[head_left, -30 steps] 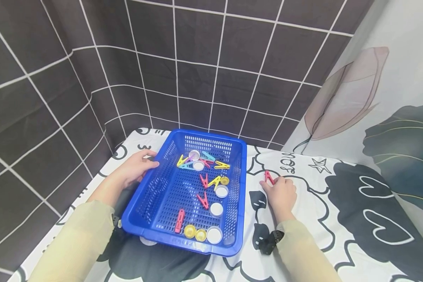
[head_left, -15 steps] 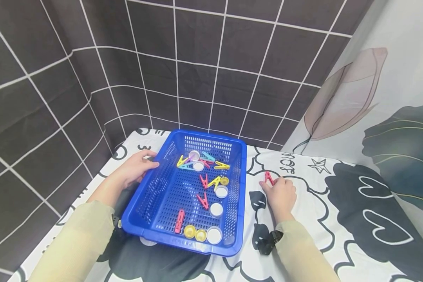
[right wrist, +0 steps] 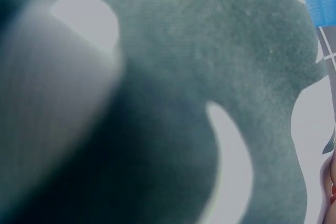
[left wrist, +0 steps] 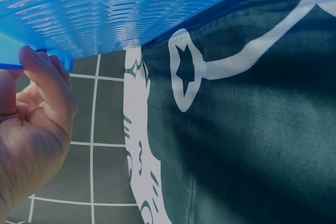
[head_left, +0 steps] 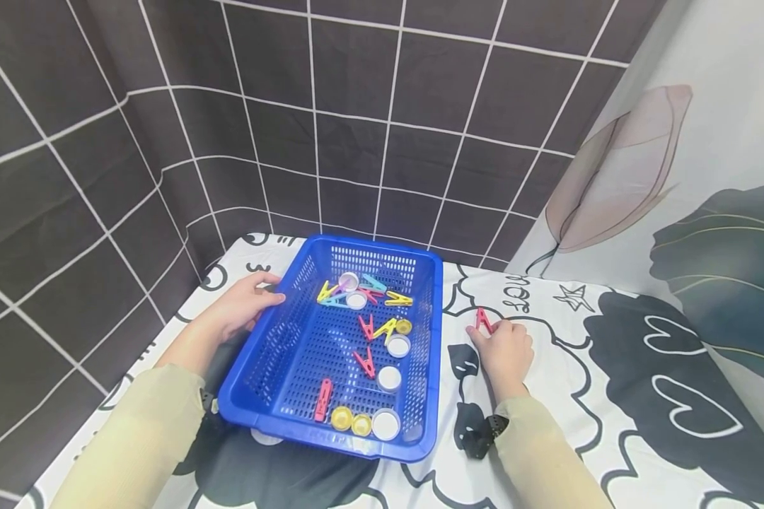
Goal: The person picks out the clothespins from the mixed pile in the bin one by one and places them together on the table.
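In the head view, my left hand (head_left: 245, 304) holds the left rim of a blue plastic basket (head_left: 437, 332). The left wrist view shows the thumb and fingers of that hand (left wrist: 44, 98) around the rim. To the right of the basket, my right hand (head_left: 504, 351) pinches a red clothespin (head_left: 481, 318) at the cloth, its far end showing past the fingertips. Inside the basket lie red clothespins (head_left: 323, 399), yellow clothespins (head_left: 398, 299), light blue ones (head_left: 373, 284), white round caps (head_left: 385, 424) and yellow round caps (head_left: 341, 418). The right wrist view catches little of the right hand.
A white cloth (head_left: 550, 314) with black cloud and heart prints covers the surface. Behind the basket hangs a dark curtain (head_left: 350, 141) with white grid lines. A leaf-patterned curtain (head_left: 617, 170) hangs at the right. A white round thing (head_left: 266, 437) is partly under the basket's front edge.
The head view has shifted very slightly. Both hands, the basket and the red clothespin stay where they were.
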`<state>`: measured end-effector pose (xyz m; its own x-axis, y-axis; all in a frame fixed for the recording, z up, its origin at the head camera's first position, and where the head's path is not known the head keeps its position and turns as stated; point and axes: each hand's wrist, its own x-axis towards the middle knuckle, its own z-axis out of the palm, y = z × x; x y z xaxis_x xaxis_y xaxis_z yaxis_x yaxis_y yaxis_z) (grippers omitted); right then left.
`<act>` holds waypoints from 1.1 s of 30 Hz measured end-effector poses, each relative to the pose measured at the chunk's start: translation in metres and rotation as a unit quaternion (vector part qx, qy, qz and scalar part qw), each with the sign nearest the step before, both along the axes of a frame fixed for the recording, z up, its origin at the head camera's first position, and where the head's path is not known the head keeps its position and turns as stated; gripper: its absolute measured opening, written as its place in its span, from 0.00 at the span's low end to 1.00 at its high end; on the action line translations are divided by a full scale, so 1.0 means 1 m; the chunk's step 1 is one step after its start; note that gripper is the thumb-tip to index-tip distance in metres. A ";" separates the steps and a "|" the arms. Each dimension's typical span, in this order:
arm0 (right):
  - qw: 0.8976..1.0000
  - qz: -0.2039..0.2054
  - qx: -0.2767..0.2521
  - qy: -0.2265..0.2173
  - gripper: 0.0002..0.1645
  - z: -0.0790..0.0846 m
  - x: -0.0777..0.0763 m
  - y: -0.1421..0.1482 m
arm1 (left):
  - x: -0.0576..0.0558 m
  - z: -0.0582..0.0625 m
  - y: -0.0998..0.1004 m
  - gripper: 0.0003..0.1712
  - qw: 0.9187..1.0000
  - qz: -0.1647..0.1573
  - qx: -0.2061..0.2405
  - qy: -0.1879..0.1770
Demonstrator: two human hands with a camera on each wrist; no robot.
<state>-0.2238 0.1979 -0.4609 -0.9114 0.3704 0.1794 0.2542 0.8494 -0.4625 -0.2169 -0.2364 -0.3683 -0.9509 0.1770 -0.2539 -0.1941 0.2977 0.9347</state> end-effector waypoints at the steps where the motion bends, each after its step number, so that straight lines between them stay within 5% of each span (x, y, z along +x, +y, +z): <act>1: 1.000 0.000 -0.001 0.000 0.32 0.000 0.000 0.000 | 0.000 0.000 0.000 0.31 1.000 0.000 0.000 0.000; 14: 0.996 -0.009 -0.085 0.017 0.39 0.015 -0.003 0.007 | -0.002 0.001 0.000 0.31 1.000 -0.007 -0.016 0.002; 33: 0.992 0.081 -0.089 0.041 0.48 0.084 -0.026 -0.006 | -0.001 0.001 0.001 0.31 1.000 -0.005 -0.011 -0.001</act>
